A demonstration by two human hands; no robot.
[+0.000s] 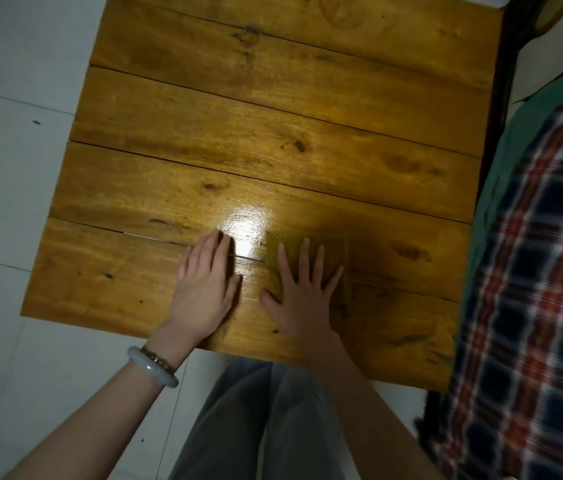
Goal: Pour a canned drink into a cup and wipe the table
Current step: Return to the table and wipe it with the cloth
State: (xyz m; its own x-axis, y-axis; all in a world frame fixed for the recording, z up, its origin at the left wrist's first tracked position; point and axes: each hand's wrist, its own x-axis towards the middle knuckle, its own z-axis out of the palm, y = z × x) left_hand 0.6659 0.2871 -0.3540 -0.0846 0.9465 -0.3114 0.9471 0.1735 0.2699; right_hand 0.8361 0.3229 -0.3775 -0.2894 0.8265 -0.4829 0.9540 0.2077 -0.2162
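Bare forearms, pale jade-like bangle (152,366) — left wrist, beaded bracelet (159,359), grey trousers (256,420)

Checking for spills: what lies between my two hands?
Only bare glossy tabletop between left hand and right hand, which presses the cloth; head view.

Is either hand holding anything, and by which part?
Nothing is gripped. The right hand presses flat on the cloth; the left hand rests on the table.
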